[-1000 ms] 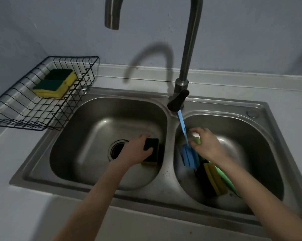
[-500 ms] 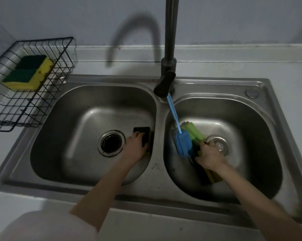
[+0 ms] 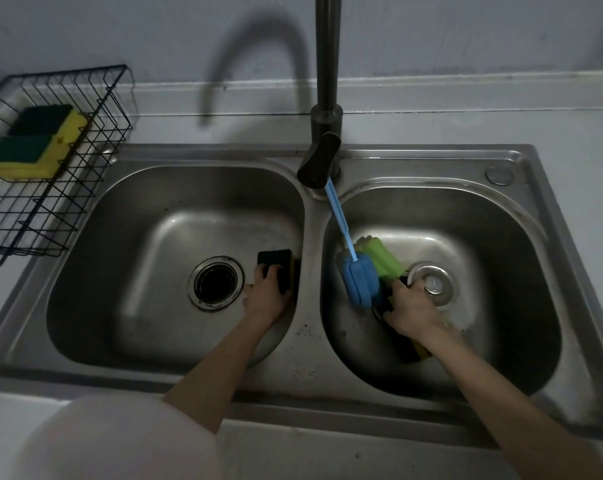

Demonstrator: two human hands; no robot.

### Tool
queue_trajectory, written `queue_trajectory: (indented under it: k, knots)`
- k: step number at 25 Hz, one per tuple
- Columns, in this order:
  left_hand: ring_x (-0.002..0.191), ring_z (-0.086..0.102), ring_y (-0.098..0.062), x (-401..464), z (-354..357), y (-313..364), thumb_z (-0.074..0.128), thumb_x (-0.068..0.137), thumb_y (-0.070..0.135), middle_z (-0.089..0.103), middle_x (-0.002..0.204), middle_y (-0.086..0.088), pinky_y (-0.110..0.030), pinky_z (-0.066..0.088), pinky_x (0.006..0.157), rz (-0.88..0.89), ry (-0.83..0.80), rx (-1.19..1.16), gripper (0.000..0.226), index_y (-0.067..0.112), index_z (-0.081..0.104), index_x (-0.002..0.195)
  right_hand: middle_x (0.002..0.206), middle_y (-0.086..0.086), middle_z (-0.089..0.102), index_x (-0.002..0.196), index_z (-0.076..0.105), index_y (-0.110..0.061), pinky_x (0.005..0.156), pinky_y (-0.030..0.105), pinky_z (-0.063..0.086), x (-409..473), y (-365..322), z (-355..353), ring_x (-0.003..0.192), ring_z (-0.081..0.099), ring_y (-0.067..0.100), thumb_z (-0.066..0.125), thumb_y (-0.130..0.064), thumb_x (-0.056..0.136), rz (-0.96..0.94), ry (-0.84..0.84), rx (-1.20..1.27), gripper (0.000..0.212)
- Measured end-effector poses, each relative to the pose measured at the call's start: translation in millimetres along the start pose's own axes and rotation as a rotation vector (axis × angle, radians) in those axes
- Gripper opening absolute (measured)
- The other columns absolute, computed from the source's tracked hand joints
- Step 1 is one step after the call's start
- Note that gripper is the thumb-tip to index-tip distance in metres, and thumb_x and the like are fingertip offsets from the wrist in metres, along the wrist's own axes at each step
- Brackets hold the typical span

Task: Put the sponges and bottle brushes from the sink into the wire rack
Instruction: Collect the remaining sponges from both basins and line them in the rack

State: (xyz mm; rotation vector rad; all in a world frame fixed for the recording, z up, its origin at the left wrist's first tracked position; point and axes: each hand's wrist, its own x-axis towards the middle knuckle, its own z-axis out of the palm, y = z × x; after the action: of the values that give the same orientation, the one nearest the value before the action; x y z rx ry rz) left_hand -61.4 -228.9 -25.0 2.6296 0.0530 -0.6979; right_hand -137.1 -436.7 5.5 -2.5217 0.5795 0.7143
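My left hand (image 3: pixel 267 294) grips a dark-topped yellow sponge (image 3: pixel 280 268) leaning on the right wall of the left basin (image 3: pixel 147 244). In the right basin (image 3: pixel 501 237), a blue bottle brush (image 3: pixel 359 284) leans with its handle up toward the tap, and a green bottle brush (image 3: pixel 381 259) lies behind it. My right hand (image 3: pixel 412 308) is closed on dark sponges (image 3: pixel 409 351) under it, mostly hidden. The black wire rack (image 3: pixel 95 133) at the far left holds two green-and-yellow sponges (image 3: pixel 33 143).
A tall dark tap (image 3: pixel 326 116) rises between the basins. An open drain (image 3: pixel 217 282) sits in the left basin and a drain plug (image 3: pixel 431 284) in the right. Grey counter surrounds the sink; a wall stands behind. A pale sleeve (image 3: pixel 113 441) fills the lower left.
My right hand moved off the blue brush handle down onto the sponges at the basin floor. My left hand stays on its sponge. The view tilted downward.
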Motion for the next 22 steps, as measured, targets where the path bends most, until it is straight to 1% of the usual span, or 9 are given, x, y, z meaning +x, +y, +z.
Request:
queue_trajectory:
  k: [3, 5, 7, 9, 11, 15, 18, 22]
  knots:
    - [0.125, 0.028, -0.046, -2.9, 1.7, -4.1, 0.059, 0.081, 0.027, 0.014, 0.148, -0.014, -0.055, 0.031, 0.102, -0.067, 0.002, -0.058, 0.056, 0.019, 0.033, 0.13, 0.137, 0.03, 0.029, 0.125, 0.039, -0.004, 0.1, 0.039, 0.042, -2.0, 0.0, -3.9, 0.119, 0.046, 0.042, 0.058, -0.019, 0.082, -0.009, -0.02, -0.007, 0.049]
    - [0.128, 0.024, -0.044, -4.6, 3.9, -6.2, 0.062, 0.079, 0.029, 0.011, 0.147, -0.018, -0.056, 0.03, 0.102, -0.114, -0.003, -0.087, 0.059, 0.021, 0.032, 0.129, 0.134, 0.028, 0.034, 0.123, 0.041, -0.004, 0.096, 0.038, 0.043, -4.2, -0.7, -8.1, 0.116, 0.049, 0.041, 0.058, -0.022, 0.082, -0.013, -0.018, -0.009, 0.047]
    - [0.125, 0.029, -0.044, -4.2, 5.2, -5.5, 0.063, 0.078, 0.031, 0.017, 0.142, -0.023, -0.055, 0.031, 0.102, -0.144, -0.02, -0.126, 0.062, 0.02, 0.03, 0.129, 0.129, 0.028, 0.042, 0.121, 0.041, -0.003, 0.093, 0.038, 0.044, -6.4, -1.1, -12.3, 0.113, 0.051, 0.04, 0.057, -0.026, 0.083, -0.02, 0.001, -0.025, 0.047]
    - [0.119, 0.036, -0.045, -3.0, 6.2, -2.6, 0.063, 0.079, 0.03, 0.025, 0.135, -0.024, -0.054, 0.033, 0.101, -0.162, -0.024, -0.161, 0.061, 0.018, 0.029, 0.129, 0.125, 0.027, 0.049, 0.122, 0.042, -0.004, 0.093, 0.039, 0.043, -7.8, 0.9, -17.4, 0.115, 0.049, 0.039, 0.056, -0.03, 0.084, -0.023, 0.03, -0.037, 0.048]
    - [0.117, 0.038, -0.045, -3.8, 5.7, -2.7, 0.062, 0.08, 0.027, 0.027, 0.133, -0.024, -0.052, 0.035, 0.101, -0.164, -0.022, -0.174, 0.058, 0.016, 0.03, 0.127, 0.122, 0.025, 0.053, 0.121, 0.045, -0.005, 0.091, 0.038, 0.044, -9.7, 1.6, -23.7, 0.113, 0.05, 0.038, 0.054, -0.031, 0.085, -0.022, 0.066, -0.005, 0.046]
    - [0.119, 0.036, -0.045, -6.2, -4.8, -11.4, 0.065, 0.077, 0.022, 0.028, 0.133, -0.025, -0.048, 0.035, 0.101, -0.16, -0.013, -0.24, 0.058, 0.011, 0.033, 0.124, 0.119, 0.023, 0.053, 0.12, 0.047, -0.011, 0.089, 0.035, 0.043, -12.7, -2.8, -35.3, 0.112, 0.051, 0.036, 0.052, -0.036, 0.085, -0.028, 0.161, 0.078, 0.043]
    - [0.12, 0.035, -0.046, -11.5, -20.1, -16.7, 0.064, 0.078, 0.023, 0.029, 0.133, -0.025, -0.048, 0.036, 0.101, -0.172, 0.017, -0.296, 0.058, 0.013, 0.032, 0.126, 0.119, 0.023, 0.051, 0.121, 0.048, -0.013, 0.087, 0.034, 0.043, -14.8, -12.8, -44.6, 0.111, 0.051, 0.037, 0.054, -0.034, 0.084, -0.047, 0.229, 0.145, 0.043]
    - [0.119, 0.037, -0.045, -22.2, -45.1, -23.7, 0.061, 0.079, 0.023, 0.031, 0.135, -0.025, -0.049, 0.037, 0.103, -0.134, 0.086, -0.393, 0.057, 0.013, 0.032, 0.126, 0.12, 0.024, 0.054, 0.123, 0.051, -0.014, 0.091, 0.033, 0.041, -22.9, -29.8, -62.3, 0.117, 0.046, 0.035, 0.054, -0.034, 0.083, -0.089, 0.294, 0.174, 0.045]
